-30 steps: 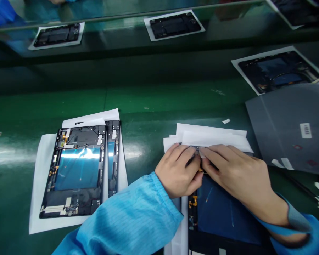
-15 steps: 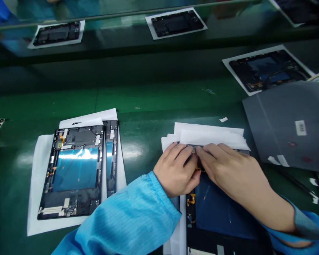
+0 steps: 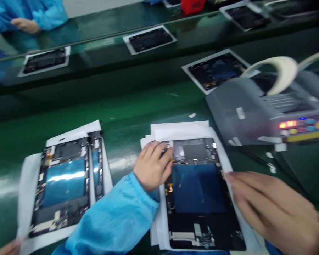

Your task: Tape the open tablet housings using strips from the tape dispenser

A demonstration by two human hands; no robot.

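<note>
Left hand point(image 3: 152, 164) is resting at the upper left corner of the open tablet point(image 3: 202, 193), fingers curling in; can't tell if that grip is pinching anything. Right hand point(image 3: 273, 205) is hovering by the tablet's right edge, blurred, fingertips bunching close; can't tell whether its grip is fully together, holding something or touching the edge.

Tablet is lying flat, insides up, on a stack of white paper point(image 3: 180, 129) on the green counter point(image 3: 127, 141), right of center and in front of the person. Blue panel point(image 3: 196, 198) is filling its middle, orange ribbon point(image 3: 169, 188) showing along the left side. White strip point(image 3: 182, 236) is sitting near the bottom edge.

Off to the left, a second open tablet point(image 3: 65, 184) is overlapping a third one point(image 3: 96, 166), paper sheets point(image 3: 26, 194) sticking out around them. Another person's hand point(image 3: 12, 247) is showing at the bottom left, by the paper corner.

Gray tape machine point(image 3: 236, 106) is standing to the right, red display point(image 3: 287, 124) glowing, pale tape roll point(image 3: 288, 72) sitting on top. White scrap point(image 3: 192, 115) is lying just left of it. Behind it, another tablet point(image 3: 215, 69) is lying on paper. Farther back, a co-worker's hand point(image 3: 26, 25) is showing between blue sleeves point(image 3: 49, 16), and a red box point(image 3: 192, 5) is sitting at the top.
</note>
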